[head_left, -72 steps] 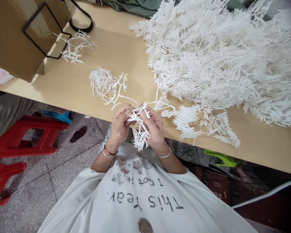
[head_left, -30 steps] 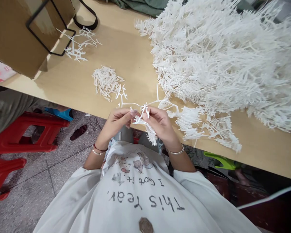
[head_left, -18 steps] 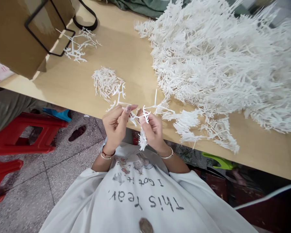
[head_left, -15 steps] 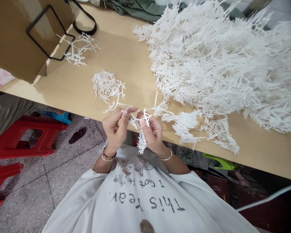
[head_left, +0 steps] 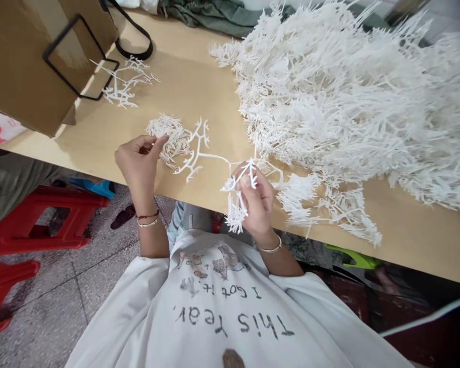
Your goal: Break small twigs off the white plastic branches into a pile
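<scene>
White branched piece (head_left: 233, 184) is in the right hand (head_left: 256, 202), thumb and fingers clamped on it, held up over the near edge of the bench (head_left: 414, 230). From my head feed I get one stem running off left to a bare forked arm, plus a fine tuft hanging down below the thumb. Left hand (head_left: 136, 163) is well apart from it, just beside a small pile of loose white bits (head_left: 170, 135). Thumb and forefinger there look close together; I can't tell if they meet or have anything between them.

Big white heap (head_left: 352, 102) fills the right and far side of the bench. White strands (head_left: 301, 194) lie between the heap and the near edge, just right of the right hand. I see another bare branch (head_left: 130, 76) up left, partly behind a black wire frame (head_left: 90, 97) standing against a cardboard box (head_left: 26, 61). Black strap (head_left: 138, 54) curls beside the box, dark green cloth (head_left: 210, 14) along the far edge. Below, red stool (head_left: 72, 204) on the floor (head_left: 111, 266) at left, white shirt (head_left: 145, 312) with upside-down lettering nearest me
</scene>
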Demonstrator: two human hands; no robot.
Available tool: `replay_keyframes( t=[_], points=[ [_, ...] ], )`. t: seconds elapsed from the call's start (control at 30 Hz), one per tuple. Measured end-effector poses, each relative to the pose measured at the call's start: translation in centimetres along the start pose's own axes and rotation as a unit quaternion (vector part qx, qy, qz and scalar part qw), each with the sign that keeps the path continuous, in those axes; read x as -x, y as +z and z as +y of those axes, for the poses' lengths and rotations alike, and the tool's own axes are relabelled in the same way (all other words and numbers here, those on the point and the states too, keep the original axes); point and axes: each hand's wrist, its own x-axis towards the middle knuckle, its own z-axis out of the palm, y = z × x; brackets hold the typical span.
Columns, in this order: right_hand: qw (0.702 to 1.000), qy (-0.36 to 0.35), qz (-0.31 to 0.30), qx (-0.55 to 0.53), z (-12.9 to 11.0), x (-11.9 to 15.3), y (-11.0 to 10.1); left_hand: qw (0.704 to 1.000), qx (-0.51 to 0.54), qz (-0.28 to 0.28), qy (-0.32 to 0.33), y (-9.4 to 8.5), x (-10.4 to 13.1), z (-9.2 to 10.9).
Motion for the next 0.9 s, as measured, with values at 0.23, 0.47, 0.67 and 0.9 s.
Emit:
replay_keyframes(
  t=[0.23,0.47,0.67,0.9],
  points=[
    [0.999,0.018,0.027,0.034,1.2,-1.0,0.0,0.997,0.037,0.012,0.06,1.0,-0.9,-2.7],
    [0.998,0.051,0.041,0.015,1.1,-1.2,0.4,0.933,0.206,-0.245,0.162,1.1,5.8,4.0],
    [0.991,0.114,0.03,-0.059,0.5,-0.9,0.5,0.916,0.228,-0.279,0.178,2.7,7.1,4.0],
    [0.993,0.111,0.027,-0.03,0.4,-0.6,0.1,0.921,0.195,-0.248,0.229,2.3,6.8,4.4]
  ],
)
